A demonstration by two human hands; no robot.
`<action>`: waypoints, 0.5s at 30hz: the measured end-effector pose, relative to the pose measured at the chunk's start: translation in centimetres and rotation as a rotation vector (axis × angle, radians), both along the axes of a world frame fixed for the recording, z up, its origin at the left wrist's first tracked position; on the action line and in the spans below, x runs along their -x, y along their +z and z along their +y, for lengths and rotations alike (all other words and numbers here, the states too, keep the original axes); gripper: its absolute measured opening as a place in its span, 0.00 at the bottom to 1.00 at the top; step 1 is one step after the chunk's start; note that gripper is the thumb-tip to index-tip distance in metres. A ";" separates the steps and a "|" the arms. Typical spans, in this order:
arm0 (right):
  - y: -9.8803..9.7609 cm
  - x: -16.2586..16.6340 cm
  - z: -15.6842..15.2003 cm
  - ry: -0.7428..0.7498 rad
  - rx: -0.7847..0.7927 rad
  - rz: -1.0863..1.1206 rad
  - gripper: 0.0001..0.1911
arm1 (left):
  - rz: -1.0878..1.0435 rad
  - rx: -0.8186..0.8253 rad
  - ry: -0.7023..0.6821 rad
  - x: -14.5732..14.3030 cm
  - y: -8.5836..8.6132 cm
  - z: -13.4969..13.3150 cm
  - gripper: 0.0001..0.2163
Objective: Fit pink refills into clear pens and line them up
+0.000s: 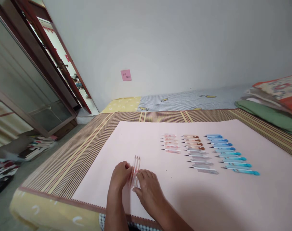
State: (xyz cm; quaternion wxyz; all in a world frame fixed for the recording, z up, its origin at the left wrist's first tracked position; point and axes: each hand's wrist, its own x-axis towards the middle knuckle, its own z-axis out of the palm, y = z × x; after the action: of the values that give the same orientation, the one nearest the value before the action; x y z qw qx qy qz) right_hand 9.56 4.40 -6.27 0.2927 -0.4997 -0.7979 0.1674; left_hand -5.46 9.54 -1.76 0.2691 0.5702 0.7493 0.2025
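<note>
Several slim, clear, pink-tinted pen barrels (136, 165) stand side by side between my hands, their pointed ends away from me. My left hand (120, 176) is closed on their left side, thumb and fingers pinching. On the right, my right hand (150, 188) is curled against them, its fingertips and thumb at their near end. To the right lie rows of barrels paired with dark-tipped refills: pink ones (171, 143), brown-ended ones (192, 140), greyish ones (200, 160) and blue to teal ones (229, 150).
A pale pink sheet (136, 133) covers much of the striped mat (71, 160) on a bed. Folded cloths (268, 117) are stacked at the far right. A pink note (126, 75) is on the wall. At left, a glass-panelled door (22, 70) stands near the bed.
</note>
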 end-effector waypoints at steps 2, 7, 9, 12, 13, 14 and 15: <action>0.1 0.0 0.0 0.000 0.003 -0.002 0.22 | 0.016 -0.007 0.001 0.0 0.0 0.1 0.10; 1.2 -0.4 -0.6 0.007 0.041 0.050 0.22 | 0.042 -0.090 0.088 0.7 -0.3 0.7 0.12; 1.5 -1.0 -0.8 0.015 0.044 0.067 0.21 | -0.013 -0.164 0.141 1.0 -0.4 1.0 0.13; 1.4 -2.9 -0.3 -0.002 0.023 0.037 0.19 | -0.214 -0.289 0.146 0.8 -0.1 1.1 0.14; 1.3 -3.9 0.1 -0.022 0.017 0.014 0.19 | -0.283 -0.324 0.128 0.6 0.1 1.1 0.15; 1.1 -5.0 0.7 -0.047 0.018 -0.014 0.18 | -0.341 -0.352 0.109 0.3 0.4 1.1 0.15; 1.1 -6.3 1.4 -0.078 0.022 -0.042 0.18 | -0.383 -0.372 0.093 -0.1 0.6 1.0 0.15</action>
State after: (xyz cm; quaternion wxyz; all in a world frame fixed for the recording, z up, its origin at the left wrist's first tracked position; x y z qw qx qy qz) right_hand 15.89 5.81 -5.22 0.2765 -0.5372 -0.7818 0.1540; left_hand -5.41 10.57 -1.18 0.2869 0.5262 0.6599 0.4532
